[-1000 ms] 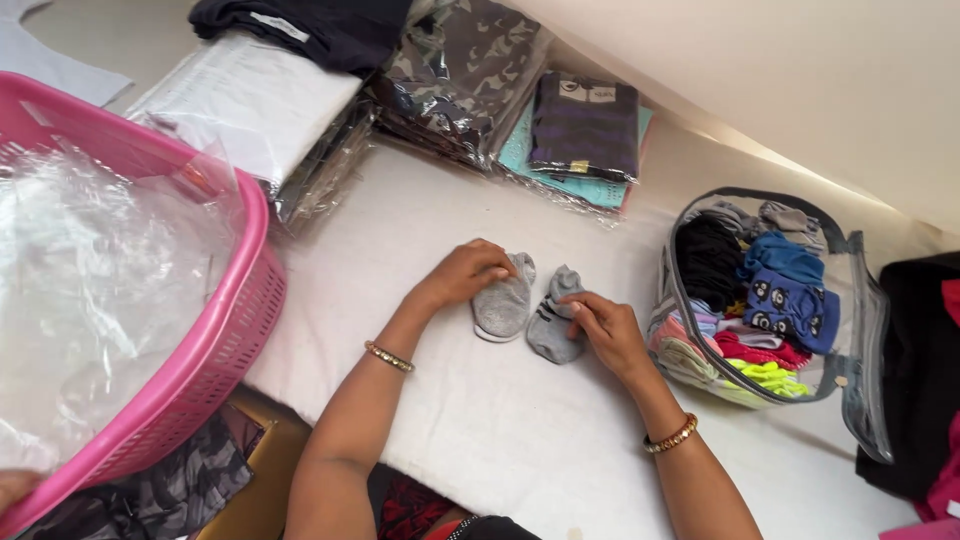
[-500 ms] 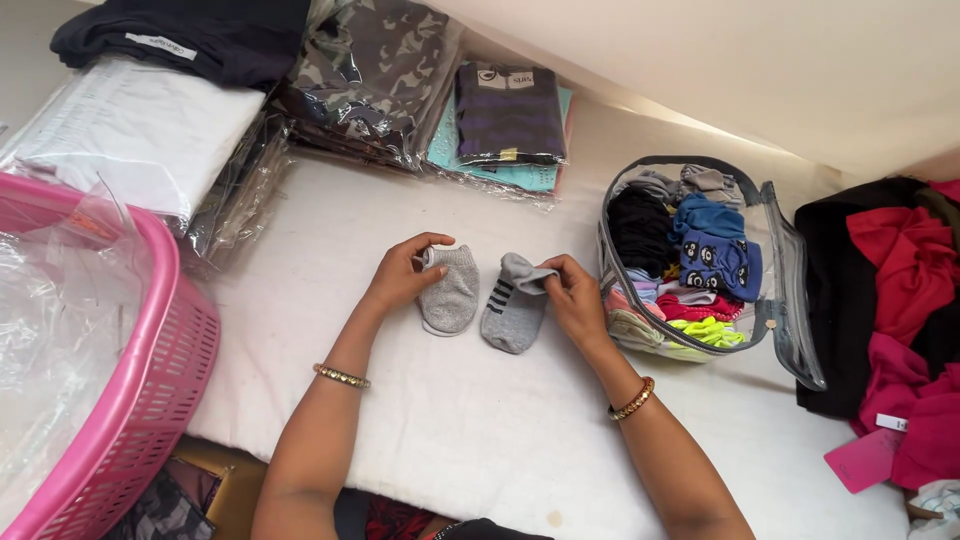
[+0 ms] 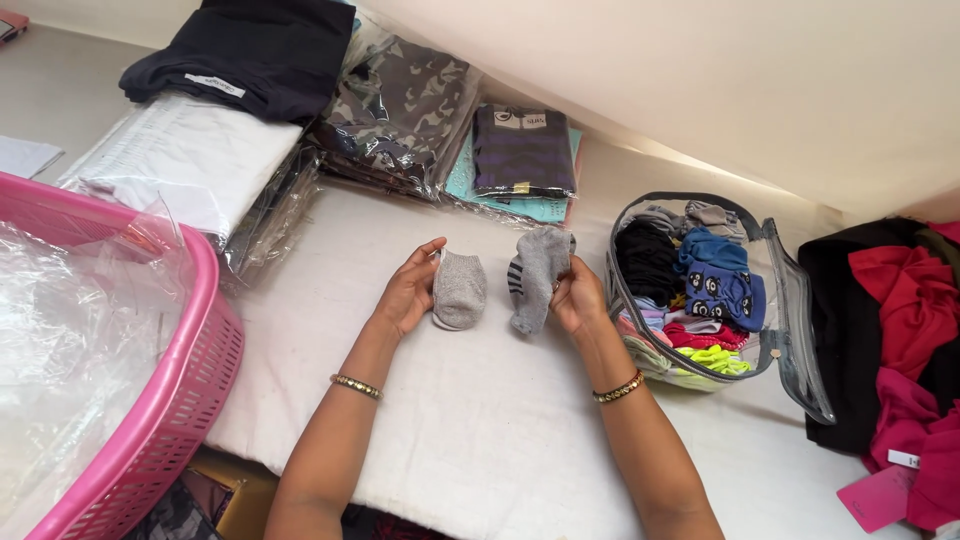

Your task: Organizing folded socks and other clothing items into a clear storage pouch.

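Two grey socks: the left hand (image 3: pixel 408 293) pinches one sock (image 3: pixel 459 290) with its fingers, the right hand (image 3: pixel 578 297) apparently grips the other sock (image 3: pixel 538 264), above the white table (image 3: pixel 480 420).

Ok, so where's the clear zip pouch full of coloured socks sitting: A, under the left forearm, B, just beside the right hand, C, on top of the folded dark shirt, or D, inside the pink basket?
B: the clear zip pouch lies open on the white cloth right next to the right hand, which holds a grey sock.
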